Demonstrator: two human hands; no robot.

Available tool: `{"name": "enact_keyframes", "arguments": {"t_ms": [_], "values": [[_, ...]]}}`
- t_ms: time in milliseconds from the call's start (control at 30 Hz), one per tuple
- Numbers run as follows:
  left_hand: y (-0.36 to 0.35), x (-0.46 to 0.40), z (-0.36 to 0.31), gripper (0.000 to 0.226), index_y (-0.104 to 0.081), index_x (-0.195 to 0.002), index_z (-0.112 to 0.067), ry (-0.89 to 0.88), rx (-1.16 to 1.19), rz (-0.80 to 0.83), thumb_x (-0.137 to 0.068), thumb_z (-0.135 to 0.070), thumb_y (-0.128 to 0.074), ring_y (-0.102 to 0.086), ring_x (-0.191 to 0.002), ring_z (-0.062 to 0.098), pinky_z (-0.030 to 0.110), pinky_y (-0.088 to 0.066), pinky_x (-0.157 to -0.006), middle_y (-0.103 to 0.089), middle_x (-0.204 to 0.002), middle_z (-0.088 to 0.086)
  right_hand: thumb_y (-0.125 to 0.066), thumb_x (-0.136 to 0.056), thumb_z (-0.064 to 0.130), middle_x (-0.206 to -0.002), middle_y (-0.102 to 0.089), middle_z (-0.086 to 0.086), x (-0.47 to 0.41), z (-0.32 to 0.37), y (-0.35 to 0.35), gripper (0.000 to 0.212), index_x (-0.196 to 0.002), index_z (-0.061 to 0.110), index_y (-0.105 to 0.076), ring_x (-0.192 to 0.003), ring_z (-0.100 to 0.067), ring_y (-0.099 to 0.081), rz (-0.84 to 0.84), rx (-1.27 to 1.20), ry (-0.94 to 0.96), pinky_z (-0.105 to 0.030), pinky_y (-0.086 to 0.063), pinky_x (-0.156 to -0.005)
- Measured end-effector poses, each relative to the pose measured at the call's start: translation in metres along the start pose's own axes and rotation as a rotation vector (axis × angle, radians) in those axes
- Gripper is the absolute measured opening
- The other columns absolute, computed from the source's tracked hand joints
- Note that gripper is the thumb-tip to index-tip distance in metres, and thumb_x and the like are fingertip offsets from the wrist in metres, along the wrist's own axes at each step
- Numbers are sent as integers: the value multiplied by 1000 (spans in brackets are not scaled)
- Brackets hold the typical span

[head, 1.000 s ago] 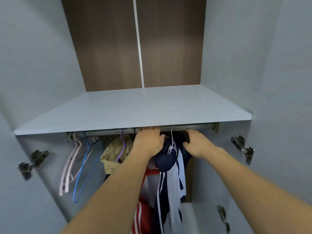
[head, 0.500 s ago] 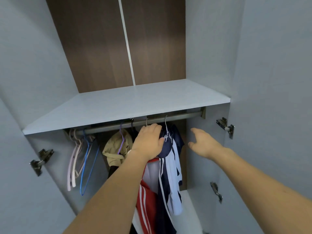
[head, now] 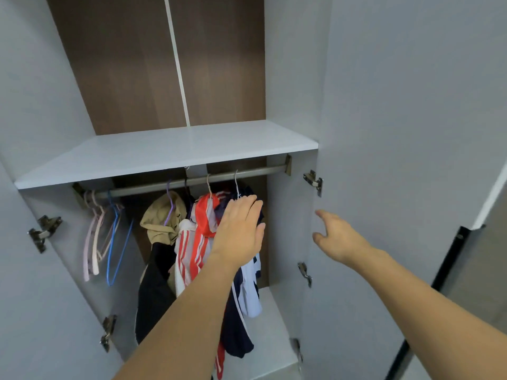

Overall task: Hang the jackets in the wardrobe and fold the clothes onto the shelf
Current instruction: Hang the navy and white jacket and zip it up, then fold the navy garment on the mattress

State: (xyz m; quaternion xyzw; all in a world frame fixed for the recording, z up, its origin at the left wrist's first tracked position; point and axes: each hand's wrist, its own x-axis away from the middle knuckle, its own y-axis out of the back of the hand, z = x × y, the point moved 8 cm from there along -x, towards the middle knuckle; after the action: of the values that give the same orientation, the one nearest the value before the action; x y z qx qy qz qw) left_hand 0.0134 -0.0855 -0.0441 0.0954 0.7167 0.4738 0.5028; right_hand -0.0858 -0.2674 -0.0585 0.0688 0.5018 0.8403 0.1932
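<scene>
Grey wardrobe (head: 397, 133) fills the frame; its shelf (head: 170, 152) at centre holds no folded clothes yet, so we judge folding remains. Below it, on the rail (head: 192, 182), three jackets (head: 192, 242) already hang. Our left hand (head: 238, 231) lies flat on the navy one, fingers straight. Our right hand (head: 334, 237), centre right, is relaxed, holding nothing.

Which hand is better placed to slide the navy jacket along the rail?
Left. The left hand lies open on the navy jacket just below the rail; the right hand hangs open, apart, beside the wardrobe's side wall.
</scene>
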Motion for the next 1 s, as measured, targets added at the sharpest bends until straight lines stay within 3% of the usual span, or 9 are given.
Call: {"name": "enact_keyframes", "arguments": {"t_ms": [233,433,633,900,1000], "values": [[1,0,-47,50,-48,-140,-6,-186,133,-57,-95,-28,-48,-42,-134,29,49,-27,-119,-47,-143,10,-48,-100,20,-158,-30,-5,76,-13,32,58,-153,14,-26,-144,-21,-29,-178,24,-107,-28,-24,-114],[1,25,-159,51,-45,-139,-7,-507,248,-140,-92,-28,-45,-43,-132,30,49,-24,-119,-49,-140,10,-52,-95,13,-147,-44,-1,179,-48,60,49,-143,12,-43,-132,-19,-45,-369,124,-148,-20,-25,-108],[19,44,-313,52,-43,-139,-9,-776,402,-220,-90,-25,-49,-41,-133,31,52,-24,-118,-46,-138,10,-56,-91,10,-146,-43,-8,302,-146,123,51,-141,7,-45,-135,-24,-40,-585,178,-411,-28,-25,-113],[17,66,-547,59,-42,-138,-10,-901,488,-140,-85,-24,-66,-42,-129,32,52,-26,-118,-46,-136,11,-51,-95,12,-148,-41,-5,492,-274,202,48,-142,9,-43,-133,-24,-41,-745,196,-715,-33,-30,-111],[17,81,-635,54,-41,-137,-10,-966,542,-96,-88,-25,-57,-41,-127,31,52,-27,-118,-43,-134,9,-51,-94,12,-146,-43,-5,563,-321,223,49,-142,9,-43,-134,-23,-41,-813,178,-803,-30,-29,-110]]}}
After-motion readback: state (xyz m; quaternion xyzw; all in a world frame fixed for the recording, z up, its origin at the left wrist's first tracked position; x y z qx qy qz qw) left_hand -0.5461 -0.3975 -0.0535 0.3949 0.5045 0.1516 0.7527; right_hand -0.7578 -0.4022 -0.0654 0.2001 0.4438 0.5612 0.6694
